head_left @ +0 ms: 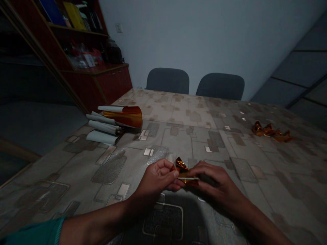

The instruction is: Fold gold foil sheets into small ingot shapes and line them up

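My left hand [158, 177] and my right hand [212, 182] meet above the near part of the table, and both pinch a small folded piece of orange-gold foil [184, 172]. A white strip runs along the foil's lower edge, possibly its paper backing. My fingers hide part of the piece. Well ahead of my left hand lies a bundle of white rolled sheets [103, 124], with an orange-gold foil sheet [130, 116] curling on top. Crumpled orange-gold foil scraps [269, 132] lie far to the right, out of reach of either hand's fingers.
The table has a grey-beige patterned cover [178, 143]. Its left edge drops away to a dark floor. Two dark chairs [167, 81] [220, 86] stand beyond the far edge. A red-brown wooden cabinet with shelves [112, 83] stands at the back left.
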A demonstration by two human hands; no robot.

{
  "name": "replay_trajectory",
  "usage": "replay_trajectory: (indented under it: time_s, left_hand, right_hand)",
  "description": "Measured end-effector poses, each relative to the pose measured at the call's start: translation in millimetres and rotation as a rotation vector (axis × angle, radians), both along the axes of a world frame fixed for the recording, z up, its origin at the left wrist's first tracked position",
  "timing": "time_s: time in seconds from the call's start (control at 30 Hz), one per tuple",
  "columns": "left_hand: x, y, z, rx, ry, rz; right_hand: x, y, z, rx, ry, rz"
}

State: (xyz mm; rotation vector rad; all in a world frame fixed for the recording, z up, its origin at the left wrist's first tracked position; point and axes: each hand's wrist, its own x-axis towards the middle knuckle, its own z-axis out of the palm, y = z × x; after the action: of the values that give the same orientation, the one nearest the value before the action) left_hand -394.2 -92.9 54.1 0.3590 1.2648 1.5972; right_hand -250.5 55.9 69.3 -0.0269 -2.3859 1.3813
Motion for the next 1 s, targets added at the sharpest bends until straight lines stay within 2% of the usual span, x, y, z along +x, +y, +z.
replay_trajectory:
  time_s: [0.2, 0.3, 0.37, 0.53, 0.67, 0.83, 1.0]
  left_hand:
    - [3, -2, -1.7, 0.057, -0.024, -0.029]
    - [3, -2, -2.1, 0.069, -0.035, -0.026]
    - [3, -2, -1.8, 0.063, -0.040, -0.029]
    - [2, -2, -1.4, 0.017, -0.038, -0.038]
    - [3, -1, -2.4, 0.018, -0.032, -0.015]
    - [2, -2, -4.1, 0.079, -0.037, -0.038]
    - [3, -4, -6.3, 0.096, -0.061, -0.084]
  right_hand:
    - [-2, -8, 1.3, -0.309, -0.037, -0.023]
    - [-3, -10, 2.7, -0.354, -0.011, -0.031]
    - [-3, -9, 3.1, -0.307, 0.006, -0.033]
    - [-1, -3, 2.4, -0.067, -0.022, 0.004]
    - [-3, -7, 3.7, -0.097, -0.048, -0.048]
    - [-8, -17, 3.9, -0.143, -0.132, -0.250]
    - [-7, -20, 5.4, 0.003, -0.147, -0.307]
